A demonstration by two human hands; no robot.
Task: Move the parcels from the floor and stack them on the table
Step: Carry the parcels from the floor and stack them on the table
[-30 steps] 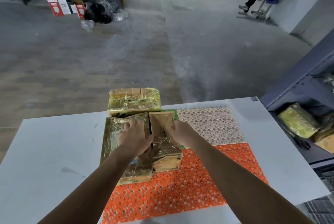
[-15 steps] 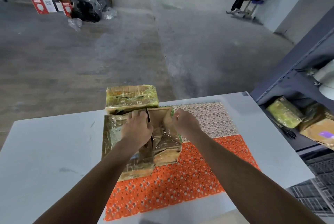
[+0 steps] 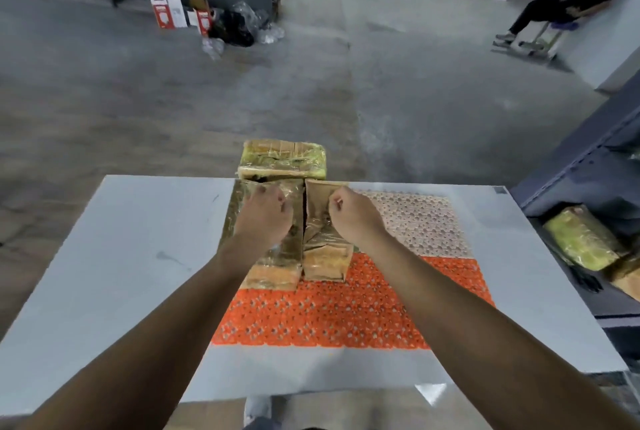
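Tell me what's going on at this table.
A person is arranging taped parcels on the white table. The left hand is over the left brown parcel, the right hand over the right brown parcel beside it, both curled; a real grip is unclear. A yellowish parcel lies behind them at the far edge.

Two hands over two parcels, side by side on the tabletop (image 3: pixel 138 256).

Left hand (image 3: pixel 265 218) sits curled over the left parcel (image 3: pixel 277 266), right hand (image 3: pixel 353 218) is fisted over the right parcel (image 3: pixel 325 259), and I can't tell if either grips. Both parcels touch, lying partly on the orange mat (image 3: pixel 329 318). A greenish parcel (image 3: pixel 282 161) sits just behind them at the far edge.
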